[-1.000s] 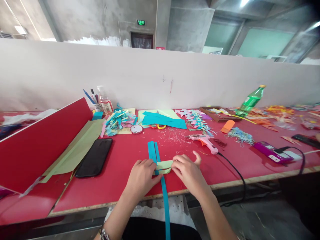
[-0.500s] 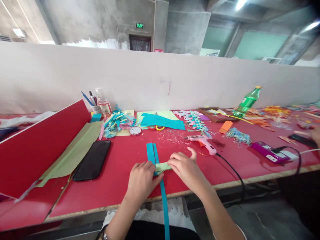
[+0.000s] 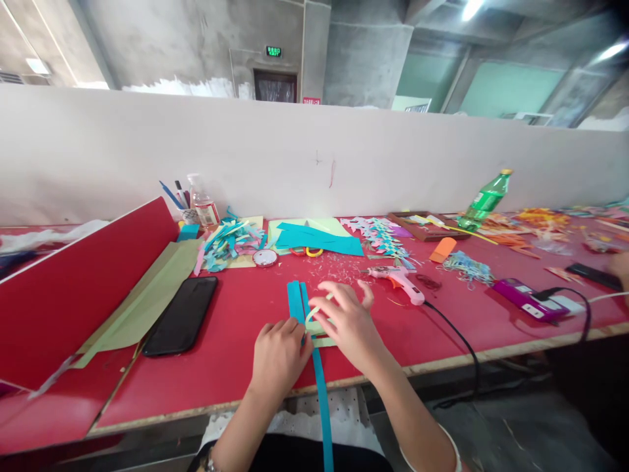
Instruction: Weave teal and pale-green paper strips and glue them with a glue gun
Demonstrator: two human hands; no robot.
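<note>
My left hand (image 3: 278, 354) presses down on blue paper strips (image 3: 295, 300) and pale green paper strips (image 3: 323, 342) where they cross near the table's front edge, its fingers curled together. Two blue strips point away from me, side by side. Another blue strip (image 3: 322, 400) hangs over the edge toward my lap. With bent fingers, my right hand (image 3: 351, 322) holds one pale green strip, which curves up off the table beside my left fingertips. A second green strip lies flat below it. My fingers partly hide the crossing.
A pink glue gun (image 3: 400, 282) with its cord lies to the right, a black phone (image 3: 181, 314) to the left. Behind are paper scraps (image 3: 230, 242), blue sheets (image 3: 319, 237) and a green bottle (image 3: 486, 202). A purple power strip (image 3: 528, 299) lies right, near another person's hand (image 3: 620, 265).
My right hand has moved slightly left and up, lifting a pale green strip into a curve. The green strips, flat together before, are now apart. My left hand stays nearly in place.
</note>
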